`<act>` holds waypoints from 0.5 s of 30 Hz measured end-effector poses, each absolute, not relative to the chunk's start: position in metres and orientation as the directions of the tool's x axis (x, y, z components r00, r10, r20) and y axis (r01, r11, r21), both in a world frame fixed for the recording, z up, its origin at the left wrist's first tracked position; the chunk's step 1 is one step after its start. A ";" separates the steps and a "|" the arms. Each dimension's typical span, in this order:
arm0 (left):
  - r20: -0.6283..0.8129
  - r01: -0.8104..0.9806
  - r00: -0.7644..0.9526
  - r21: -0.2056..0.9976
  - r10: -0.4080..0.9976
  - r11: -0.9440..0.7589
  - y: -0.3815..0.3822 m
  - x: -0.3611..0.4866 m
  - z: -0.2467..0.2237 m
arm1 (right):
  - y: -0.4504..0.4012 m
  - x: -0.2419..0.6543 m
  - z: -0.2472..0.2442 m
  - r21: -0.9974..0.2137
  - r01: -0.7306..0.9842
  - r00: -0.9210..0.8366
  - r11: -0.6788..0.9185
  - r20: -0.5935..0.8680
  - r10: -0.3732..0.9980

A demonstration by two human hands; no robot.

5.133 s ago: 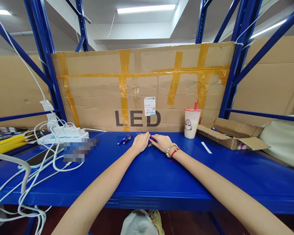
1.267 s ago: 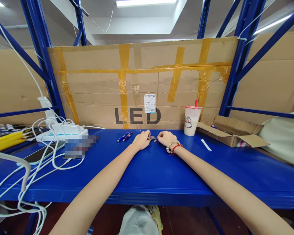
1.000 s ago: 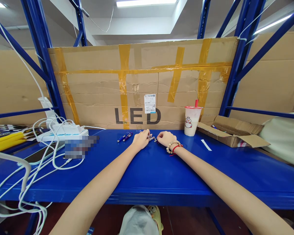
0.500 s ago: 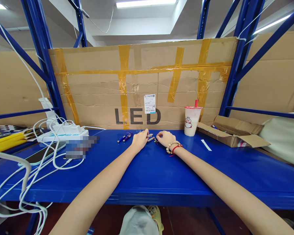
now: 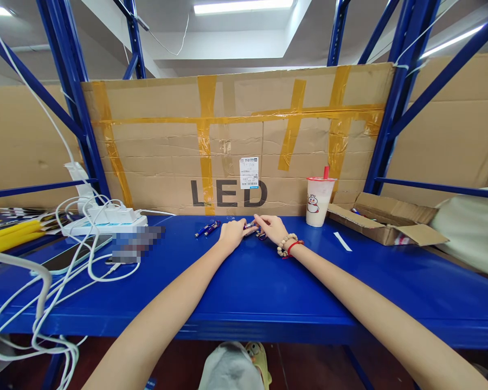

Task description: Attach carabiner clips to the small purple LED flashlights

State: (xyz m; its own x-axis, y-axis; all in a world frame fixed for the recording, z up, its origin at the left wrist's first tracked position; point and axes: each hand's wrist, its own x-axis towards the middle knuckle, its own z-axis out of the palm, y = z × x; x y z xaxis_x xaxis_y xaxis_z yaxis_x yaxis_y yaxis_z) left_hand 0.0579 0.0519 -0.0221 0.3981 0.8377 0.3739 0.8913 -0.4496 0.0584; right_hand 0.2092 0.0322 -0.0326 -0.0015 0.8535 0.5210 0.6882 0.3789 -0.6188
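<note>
My left hand (image 5: 232, 236) is closed over the blue shelf, its fingertips around a small pen-like stick (image 5: 250, 226) with a silvery shine. My right hand (image 5: 273, 230), wearing a bead bracelet and a red cord, meets it from the other side; its thumb and forefinger pinch at the stick's far end. Below the fingers lie more small shiny sticks (image 5: 261, 235), partly hidden by my right hand. Left of my left hand rest a few short blue pen-like sticks (image 5: 207, 228) side by side. Their exact kind is too small to tell.
A drink cup (image 5: 319, 201) with a red straw stands right of my hands, near a white paper strip (image 5: 342, 241) and an open cardboard box (image 5: 384, 219). On the left are a power strip (image 5: 106, 222), a phone (image 5: 71, 257) and looped white cables. A large cardboard sheet (image 5: 166, 151) closes the back.
My right fingers have stretched leftward and up, from lying curled near the shelf to meeting my left fingertips at the small stick. My left hand has turned slightly.
</note>
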 end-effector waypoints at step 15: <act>0.350 0.851 0.476 0.049 0.807 -0.523 0.053 0.060 -0.022 | 0.035 0.205 -0.032 -0.838 0.429 0.084 0.338 0.409 0.908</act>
State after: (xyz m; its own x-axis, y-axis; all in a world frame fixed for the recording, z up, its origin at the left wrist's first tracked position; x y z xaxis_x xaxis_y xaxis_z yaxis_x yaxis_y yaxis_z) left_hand 0.0604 0.0526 -0.0221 0.4760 0.8069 0.3497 0.8508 -0.5232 0.0493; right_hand 0.2055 0.0350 -0.0324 0.0840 0.9085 0.4094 0.4293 0.3378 -0.8376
